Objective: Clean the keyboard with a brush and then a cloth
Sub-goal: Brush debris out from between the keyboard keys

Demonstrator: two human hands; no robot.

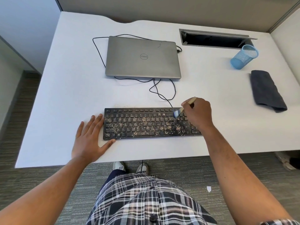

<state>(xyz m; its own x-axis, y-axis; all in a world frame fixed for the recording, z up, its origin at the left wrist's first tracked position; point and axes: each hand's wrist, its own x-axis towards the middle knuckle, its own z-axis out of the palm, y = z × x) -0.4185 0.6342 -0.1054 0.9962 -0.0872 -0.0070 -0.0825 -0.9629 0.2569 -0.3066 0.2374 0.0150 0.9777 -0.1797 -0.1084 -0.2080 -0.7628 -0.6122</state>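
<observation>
Brushing step, early stage. The right hand (197, 113) grips the small brush with pale wooden handle and whitish-blue bristles (183, 108), fingers curled round the handle; the handle end projects beyond the knuckles, and the bristles, just below and to the left of the fingertips, touch the upper key rows near the right end of the flat black plastic keyboard (146, 124). The left hand (90, 137) lies flat on the smooth white desk top (65, 95), fingers straight and spread; its fingertips reach the keyboard's left edge and the thumb touches the near left corner, apparently to steady it.

Fine tan crumbs, grainy and loose, speckle most keys between the two hands, thickest just below and left of the bristles. Judged from this, the brushing is barely begun; the wiping is not yet started. The next move calls for short strokes carrying the debris along the rows and out of the gaps between the keys, with the left hand holding the light keyboard against sliding.

The folded dark grey cloth (266, 91), soft and napped, lies well to the right of the right hand, apart from it. Beyond the cloth stands a light blue wire-mesh pen cup (244, 56). Beyond the fingertips of both hands a thin black cable (162, 93) loops from the keyboard toward a closed matt grey metal laptop (142, 57).
</observation>
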